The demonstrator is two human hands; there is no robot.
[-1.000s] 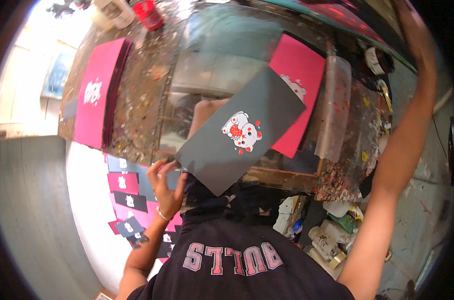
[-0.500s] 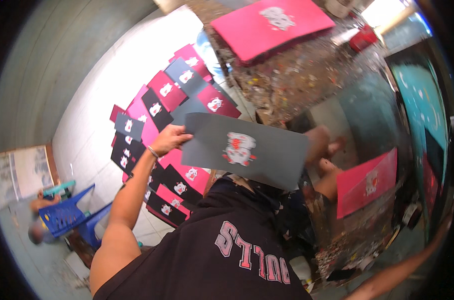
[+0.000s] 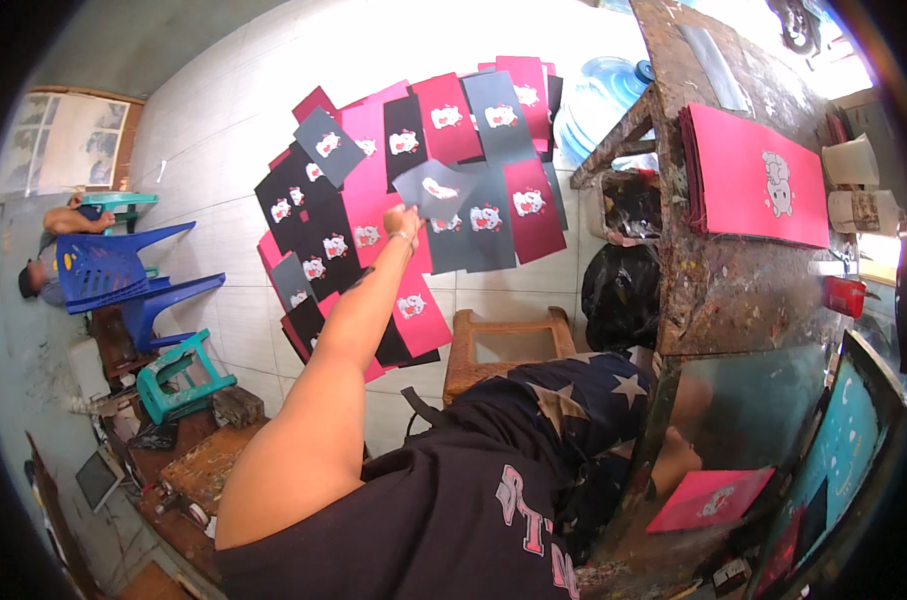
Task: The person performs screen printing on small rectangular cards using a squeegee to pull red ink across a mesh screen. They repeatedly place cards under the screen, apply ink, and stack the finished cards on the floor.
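Observation:
Stretched out to the left, my left hand [image 3: 404, 222] pinches the near corner of a grey printed sheet [image 3: 424, 187]. This sheet is bent and hangs over others on the floor, so I cannot tell if its far edge touches them. Around it lie several overlapping sheets in pink [image 3: 419, 318], black [image 3: 405, 150], grey [image 3: 497, 115] and dark red [image 3: 534, 200], each with a white cartoon animal print. My right hand is out of view.
A stained worktable [image 3: 714, 300] on the right carries a pink sheet stack [image 3: 759, 180]. Below lie a glass pane [image 3: 764, 400] and another pink sheet [image 3: 709, 502]. A wooden stool [image 3: 464, 365], blue chairs [image 3: 104, 270], a green stool [image 3: 174, 380] and a seated person [image 3: 49, 255] are around.
My left hand has carried the grey sheet from in front of my body out over the floor sheets. The view has turned left, and my right forearm has left the picture.

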